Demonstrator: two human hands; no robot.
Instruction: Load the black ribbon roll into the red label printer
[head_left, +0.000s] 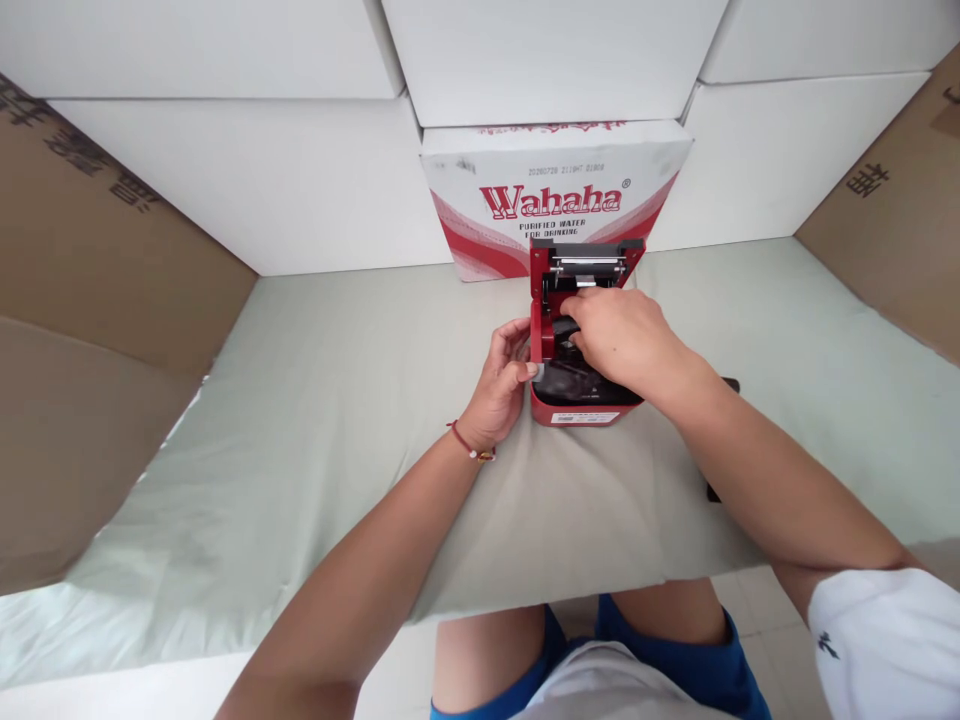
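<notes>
A red and black label printer [585,412] stands on the cloth in front of me, its lid [587,250] raised and tilted back to show a roller and metal bar. My left hand [504,385] grips the printer's left wall, thumb on a small grey tab [537,372] and fingers behind. Inside the open body, my right hand [619,330] reaches in with its fingers curled close together by a black part [566,326]. The back of the hand hides much of the compartment, so I cannot make out what the fingertips hold.
A white and red Wahaha water carton [555,200] stands right behind the printer, against stacked white boxes [247,180]. Brown cartons [97,330] flank the pale green cloth [337,400] left and right. A dark object [731,384] lies partly hidden under my right forearm.
</notes>
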